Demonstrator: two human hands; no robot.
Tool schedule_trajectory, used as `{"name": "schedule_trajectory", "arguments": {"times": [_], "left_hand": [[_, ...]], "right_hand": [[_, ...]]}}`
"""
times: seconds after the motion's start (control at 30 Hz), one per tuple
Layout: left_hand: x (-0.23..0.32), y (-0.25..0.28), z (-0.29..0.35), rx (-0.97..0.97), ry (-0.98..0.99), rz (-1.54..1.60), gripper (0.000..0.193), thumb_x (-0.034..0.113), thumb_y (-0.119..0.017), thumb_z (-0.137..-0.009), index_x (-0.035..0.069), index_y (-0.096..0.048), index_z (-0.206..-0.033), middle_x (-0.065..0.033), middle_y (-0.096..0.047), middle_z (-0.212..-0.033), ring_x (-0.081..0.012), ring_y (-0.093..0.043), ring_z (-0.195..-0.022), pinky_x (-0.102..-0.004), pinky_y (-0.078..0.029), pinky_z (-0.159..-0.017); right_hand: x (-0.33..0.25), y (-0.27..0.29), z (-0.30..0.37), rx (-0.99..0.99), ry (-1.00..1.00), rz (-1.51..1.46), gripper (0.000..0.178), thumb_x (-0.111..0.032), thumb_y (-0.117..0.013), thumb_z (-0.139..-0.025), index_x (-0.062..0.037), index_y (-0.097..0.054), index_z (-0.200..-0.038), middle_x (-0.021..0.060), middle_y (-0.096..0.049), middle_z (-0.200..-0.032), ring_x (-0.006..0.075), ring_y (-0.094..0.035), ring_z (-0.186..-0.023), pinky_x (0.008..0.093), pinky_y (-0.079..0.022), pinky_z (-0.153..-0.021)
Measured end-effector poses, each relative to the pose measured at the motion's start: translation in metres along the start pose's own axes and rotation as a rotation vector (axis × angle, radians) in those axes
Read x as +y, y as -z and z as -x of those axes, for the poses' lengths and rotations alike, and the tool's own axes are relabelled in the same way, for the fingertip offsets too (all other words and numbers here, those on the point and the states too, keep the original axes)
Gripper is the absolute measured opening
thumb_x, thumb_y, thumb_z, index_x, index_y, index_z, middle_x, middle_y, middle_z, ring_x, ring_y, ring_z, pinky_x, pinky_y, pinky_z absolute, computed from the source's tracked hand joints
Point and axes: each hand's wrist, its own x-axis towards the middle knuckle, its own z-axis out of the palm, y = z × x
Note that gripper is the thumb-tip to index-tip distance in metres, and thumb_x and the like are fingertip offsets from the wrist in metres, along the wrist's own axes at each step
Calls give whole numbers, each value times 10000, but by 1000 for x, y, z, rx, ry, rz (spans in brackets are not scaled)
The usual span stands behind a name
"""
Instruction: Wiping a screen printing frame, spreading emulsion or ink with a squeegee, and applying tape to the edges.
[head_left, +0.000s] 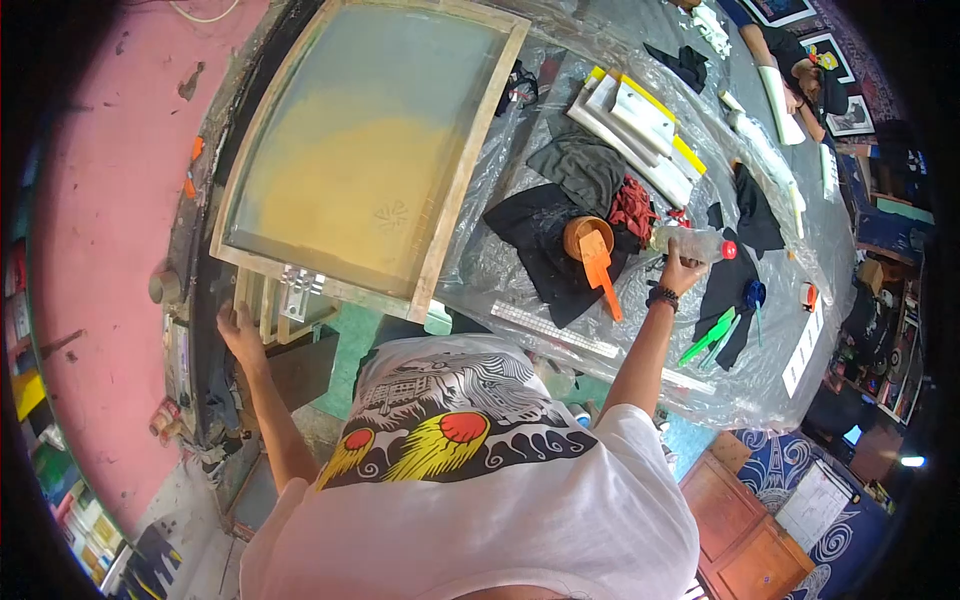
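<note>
My right hand (683, 272) is closed around a clear plastic bottle (690, 243) with a red cap, above the plastic-covered table. The bottle lies nearly level, its cap pointing right. A brown bowl (578, 238) with an orange spatula (597, 268) on it is to the left of that hand, beside a crumpled red cloth (632, 208). On the far left, my left hand (240, 330) hangs low near the close corner of a wood-framed printing screen (350, 180), its fingers slightly apart and nothing seen in them. The screen's mesh is grey and yellow.
Black cloths (545, 255) and white-and-yellow squeegees (640, 130) lie on the table (470, 250). A green spatula (708, 336) and a white ruler (555, 328) are near its front edge. Another person (800, 80) leans in at the far right. Wooden frames stand under the screen.
</note>
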Motion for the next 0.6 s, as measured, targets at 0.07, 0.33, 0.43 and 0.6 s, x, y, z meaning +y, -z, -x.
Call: {"name": "schedule_trajectory", "arguments": {"times": [0.07, 0.33, 0.43, 0.6], "left_hand": [[-6, 6, 3, 5, -9, -26, 461, 182, -627, -978, -67, -485, -1339, -201, -542, -1297, -285, -543, -1205, -387, -438, -1019], [-11, 19, -6, 58, 74, -12, 417, 154, -611, -981, -66, -507, -1320, -204, -530, -1299, -286, -567, -1167, -382, -474, -970], [-16, 28, -13, 68, 88, 8, 401, 159, -609, -983, -48, -519, -1315, -200, -518, -1307, -286, -555, -1178, -384, -467, -979], [9, 33, -3, 107, -36, -68, 359, 189, -616, -982, -24, -567, -1267, -183, -524, -1263, -304, -551, -1170, -403, -452, -998]], "right_hand": [[2, 0, 3, 11, -2, 45, 739, -84, -874, -748, 63, -370, -1268, 235, -615, -1189, 279, -651, -1070, 386, -538, -915], [-110, -65, 43, 87, 98, 338, 362, -196, -749, -886, 38, -569, -1094, 116, -666, -924, 181, -630, -821, 329, -532, -739], [-160, -170, 42, -455, 290, 314, 302, -210, -766, -859, 3, -668, -1049, 151, -699, -1010, 273, -673, -881, 378, -532, -822], [-110, -333, 12, -940, 621, 578, 915, -284, -861, -712, -53, -404, -1470, 209, -418, -1507, 431, -373, -1397, 449, -378, -1139]]}}
